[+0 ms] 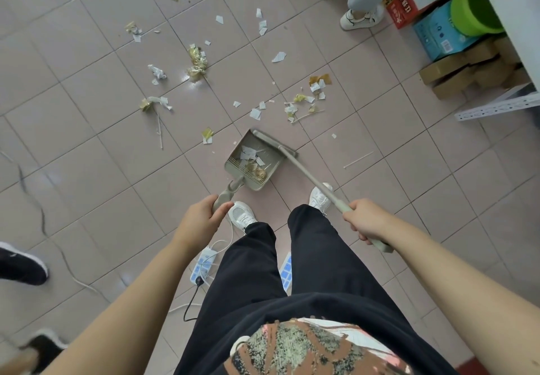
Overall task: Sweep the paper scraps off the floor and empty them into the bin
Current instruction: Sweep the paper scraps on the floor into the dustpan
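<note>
Head view: left hand (pixel 201 217) fingers curl round the dustpan (pixel 251 167) handle, mouth facing the mess to catch it. Right hand (pixel 365 221) clamps the broom (pixel 306 176) shaft, head at the pan's lip. Few paper scraps (pixel 248 152) inside; most strewn beyond.

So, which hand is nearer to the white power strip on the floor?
Left. The left hand, gripping the dustpan handle, is just above the power strip in the picture. The right hand, gripping the broom handle, is far to its right.
</note>
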